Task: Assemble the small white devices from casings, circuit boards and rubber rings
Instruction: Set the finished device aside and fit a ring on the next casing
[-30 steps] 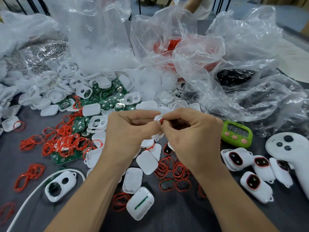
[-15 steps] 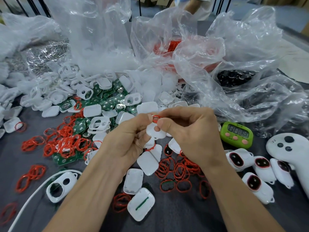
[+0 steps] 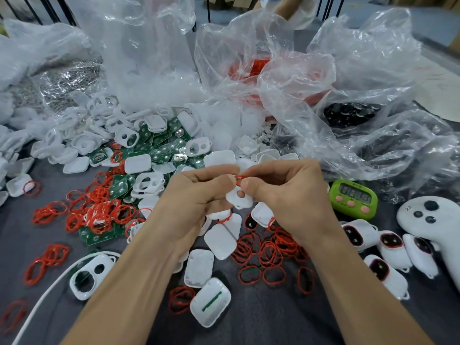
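Since a second ago the hands have drawn slightly apart, baring the casing. The left hand point(image 3: 196, 195) pinches the white casing point(image 3: 234, 200) above the middle of the table point(image 3: 261, 319), holed face toward the camera, long axis roughly upright. The right hand point(image 3: 286, 195) pinches the red ring point(image 3: 239, 177) at its top end.

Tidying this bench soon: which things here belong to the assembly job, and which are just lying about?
Job: held casing part and red ring, loose red rings, circuit boards, casings, finished devices.
Lying about: green timer, white controller.
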### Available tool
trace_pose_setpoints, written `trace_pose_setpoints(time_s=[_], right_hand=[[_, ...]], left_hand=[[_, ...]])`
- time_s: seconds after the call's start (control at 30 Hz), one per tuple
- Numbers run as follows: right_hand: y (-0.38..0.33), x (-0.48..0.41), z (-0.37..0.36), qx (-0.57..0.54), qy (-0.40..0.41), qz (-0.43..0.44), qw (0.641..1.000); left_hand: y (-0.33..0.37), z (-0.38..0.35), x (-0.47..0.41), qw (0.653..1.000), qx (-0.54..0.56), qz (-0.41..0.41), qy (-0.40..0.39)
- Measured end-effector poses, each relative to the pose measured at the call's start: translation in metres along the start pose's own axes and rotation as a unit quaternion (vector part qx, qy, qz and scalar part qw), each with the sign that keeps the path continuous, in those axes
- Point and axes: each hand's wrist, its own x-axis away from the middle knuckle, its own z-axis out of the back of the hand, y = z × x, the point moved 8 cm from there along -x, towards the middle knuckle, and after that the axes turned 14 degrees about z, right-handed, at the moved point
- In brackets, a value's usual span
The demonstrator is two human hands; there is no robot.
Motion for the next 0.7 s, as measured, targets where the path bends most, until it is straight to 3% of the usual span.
trace_pose_setpoints(time_s=[0.33, 0.7], right_hand=[[0.0018, 0.0002, -0.0043, -0.013, -0.003, 0.001, 1.000], [0.0060, 0.0018, -0.0059, -0.015, -0.016, -0.024, 0.999]], left_hand=[[-0.0027, -0.0025, -0.0023, 0.999, 0.022, 0.028, -0.014], [0.0023, 0.0056, -0.0002, 0.996, -0.071, -0.044, 0.024]])
